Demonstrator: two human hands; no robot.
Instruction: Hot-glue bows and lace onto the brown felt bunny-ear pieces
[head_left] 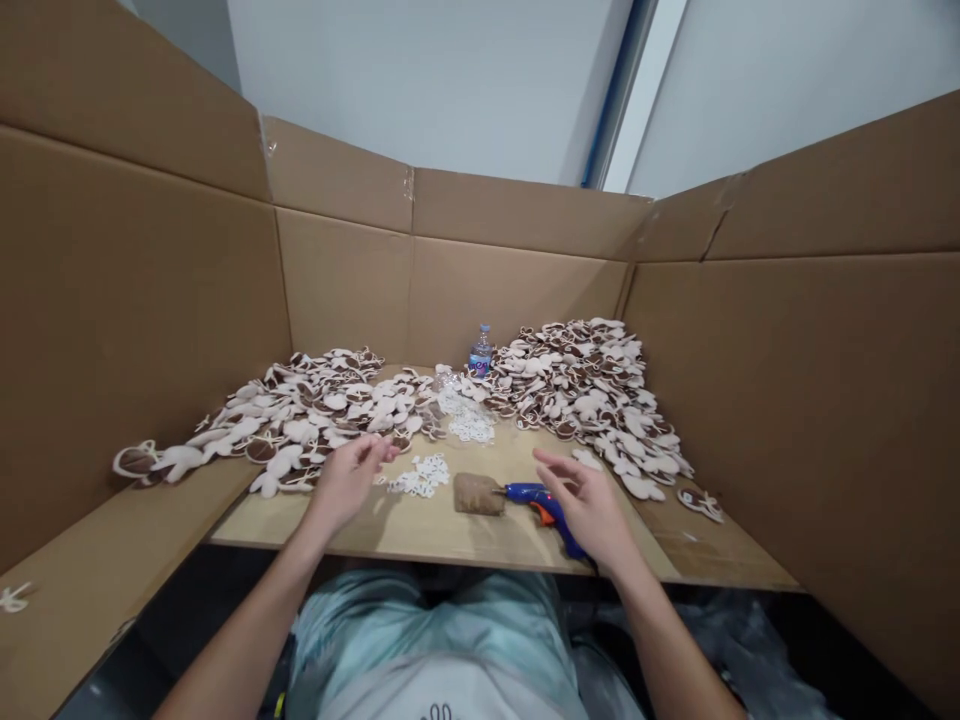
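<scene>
My left hand (349, 480) hovers over the wooden board (420, 530) beside a big heap of brown and white flat cut-out shapes (300, 415); its fingers are loosely curled with the tips close together, and I cannot make out anything in them. My right hand (589, 500) is open, fingers spread, just above a blue glue gun (541, 500) with an orange trigger. A small brown cork-like block (478, 493) lies at the gun's nozzle. Small white lacy pieces (421, 476) lie between my hands.
A second heap of cut-out shapes (592, 390) covers the right back of the board. A small water bottle (481, 352) stands at the back. More white pieces (469, 420) lie mid-board. Tall cardboard walls (795, 380) enclose the workspace on three sides.
</scene>
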